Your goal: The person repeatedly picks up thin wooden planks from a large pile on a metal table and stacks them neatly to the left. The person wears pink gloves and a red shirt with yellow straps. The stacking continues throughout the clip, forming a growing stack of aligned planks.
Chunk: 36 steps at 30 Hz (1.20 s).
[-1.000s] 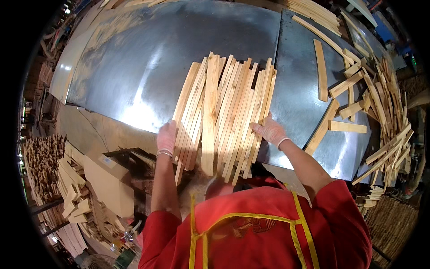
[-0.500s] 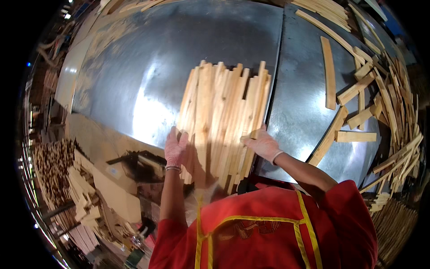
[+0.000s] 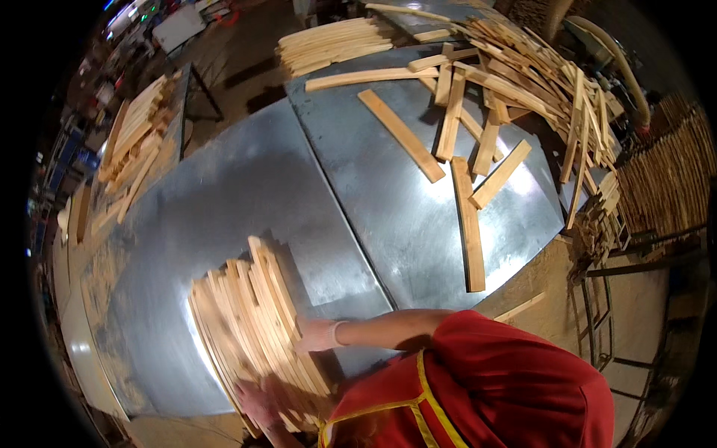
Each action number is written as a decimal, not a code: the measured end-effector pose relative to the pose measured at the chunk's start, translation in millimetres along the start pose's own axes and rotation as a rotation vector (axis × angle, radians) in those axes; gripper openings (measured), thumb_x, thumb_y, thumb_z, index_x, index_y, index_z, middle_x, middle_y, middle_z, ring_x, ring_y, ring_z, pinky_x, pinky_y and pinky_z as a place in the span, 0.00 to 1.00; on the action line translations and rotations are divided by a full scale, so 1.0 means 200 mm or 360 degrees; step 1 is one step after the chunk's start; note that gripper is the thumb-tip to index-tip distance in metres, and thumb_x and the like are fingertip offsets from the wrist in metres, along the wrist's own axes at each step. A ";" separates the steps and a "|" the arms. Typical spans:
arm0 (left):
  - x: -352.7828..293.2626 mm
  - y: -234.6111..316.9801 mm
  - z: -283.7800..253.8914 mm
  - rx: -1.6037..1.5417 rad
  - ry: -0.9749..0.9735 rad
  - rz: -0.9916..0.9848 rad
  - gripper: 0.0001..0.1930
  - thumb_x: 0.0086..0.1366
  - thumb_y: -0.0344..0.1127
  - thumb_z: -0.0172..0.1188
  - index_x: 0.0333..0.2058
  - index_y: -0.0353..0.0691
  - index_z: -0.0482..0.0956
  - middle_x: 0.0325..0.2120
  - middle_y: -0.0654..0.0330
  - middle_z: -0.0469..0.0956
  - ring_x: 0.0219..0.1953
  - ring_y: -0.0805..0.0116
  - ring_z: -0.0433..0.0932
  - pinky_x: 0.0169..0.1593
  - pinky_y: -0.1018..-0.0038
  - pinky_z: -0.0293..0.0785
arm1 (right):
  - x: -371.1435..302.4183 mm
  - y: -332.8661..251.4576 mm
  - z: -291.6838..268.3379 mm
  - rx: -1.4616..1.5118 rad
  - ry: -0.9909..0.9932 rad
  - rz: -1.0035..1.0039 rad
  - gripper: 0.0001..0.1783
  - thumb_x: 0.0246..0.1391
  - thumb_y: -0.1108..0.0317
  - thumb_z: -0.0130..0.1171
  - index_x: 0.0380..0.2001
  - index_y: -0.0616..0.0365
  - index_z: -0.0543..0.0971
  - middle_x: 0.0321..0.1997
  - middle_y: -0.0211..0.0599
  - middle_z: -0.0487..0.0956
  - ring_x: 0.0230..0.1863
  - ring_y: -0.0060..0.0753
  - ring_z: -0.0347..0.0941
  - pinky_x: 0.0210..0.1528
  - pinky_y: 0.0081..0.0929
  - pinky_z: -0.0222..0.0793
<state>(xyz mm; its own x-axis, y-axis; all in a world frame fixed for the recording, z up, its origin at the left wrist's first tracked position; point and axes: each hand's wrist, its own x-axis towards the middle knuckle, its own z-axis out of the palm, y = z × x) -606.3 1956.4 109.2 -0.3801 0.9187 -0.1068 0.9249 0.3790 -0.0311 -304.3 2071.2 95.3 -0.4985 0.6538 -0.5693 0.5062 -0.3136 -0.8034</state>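
A bundle of pale wooden strips (image 3: 250, 313) lies side by side on the shiny metal tabletop (image 3: 224, 194), at the lower left, its far ends uneven. My left hand (image 3: 258, 403), in a pinkish work glove, grips the near left part of the bundle. Against its right side presses my right hand (image 3: 317, 335), also gloved, with the fingers partly hidden by the wood. The strips are squeezed between the two hands.
Right of a dark seam (image 3: 343, 213), loose wooden pieces (image 3: 403, 136) lie scattered. A tangled heap of strips (image 3: 523, 71) covers the far right corner. Stacked strips (image 3: 332, 43) stand beyond the far edge. More boards (image 3: 134, 123) rest on a table at the far left.
My view has swung to the right, so the bundle and both hands now appear at the lower left. Both hands remain on the bundle; the left is nearer its near end.
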 end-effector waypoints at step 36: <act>0.00 3.95 -0.32 -0.0028 -0.0384 0.1450 0.40 0.59 0.48 0.64 0.70 0.43 0.66 0.53 0.46 0.78 0.56 0.46 0.78 0.59 0.54 0.77 | -1.27 1.34 -2.68 -0.0116 0.2145 0.0951 0.46 0.48 0.55 0.72 0.68 0.60 0.67 0.76 0.55 0.61 0.67 0.56 0.72 0.65 0.44 0.71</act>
<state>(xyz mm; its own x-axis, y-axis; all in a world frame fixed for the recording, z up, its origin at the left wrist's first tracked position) 123.2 2262.0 148.2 0.5037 0.8153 -0.2855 0.8638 -0.4705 0.1804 335.1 2190.8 118.3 0.7877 0.5880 -0.1840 0.4501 -0.7531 -0.4798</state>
